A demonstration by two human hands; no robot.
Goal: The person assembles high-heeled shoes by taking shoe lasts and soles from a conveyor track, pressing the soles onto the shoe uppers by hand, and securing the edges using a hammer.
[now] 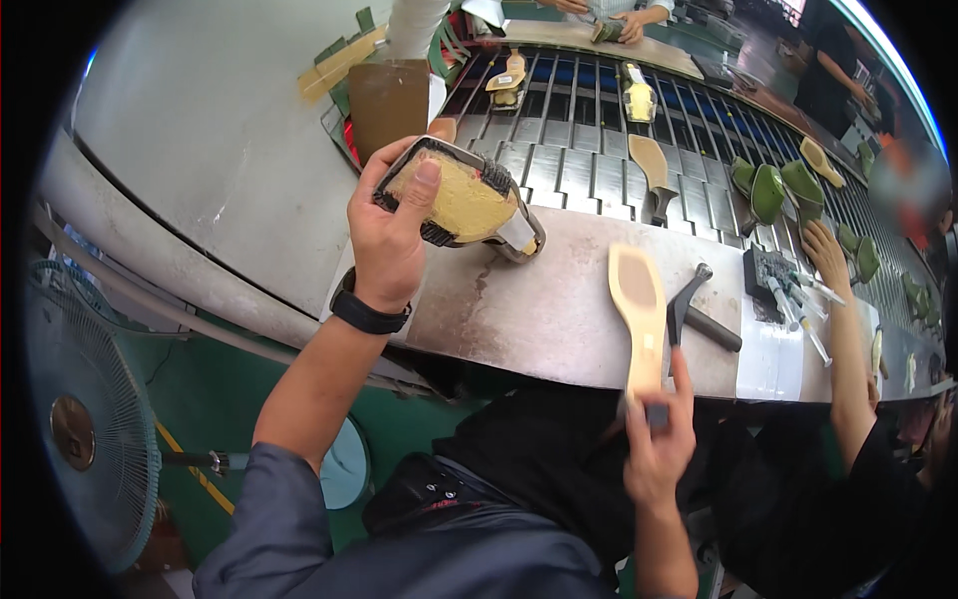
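Observation:
My left hand (391, 230) grips a dark shoe upper on a last (469, 203), raised over the left end of the worktable. Its underside faces up and is coated pale yellow; the thumb presses on it and the narrow heel end points right. In my right hand (659, 444), near the table's front edge, is a tan shoe sole (639, 290). Fingers close round its narrow heel end, while the wide forepart points away from me. The sole is slightly blurred. Close to its right lies a dark metal hand tool (711, 321) with a rod-like handle.
Beyond the metal worktable (519, 329) runs a slatted conveyor (569, 140) carrying soles, a yellow-bottomed shoe (639, 95) and green shoe uppers (766, 192). A co-worker's arm (846, 329) reaches in at right, near syringes (798, 314). A fan (85, 419) stands left.

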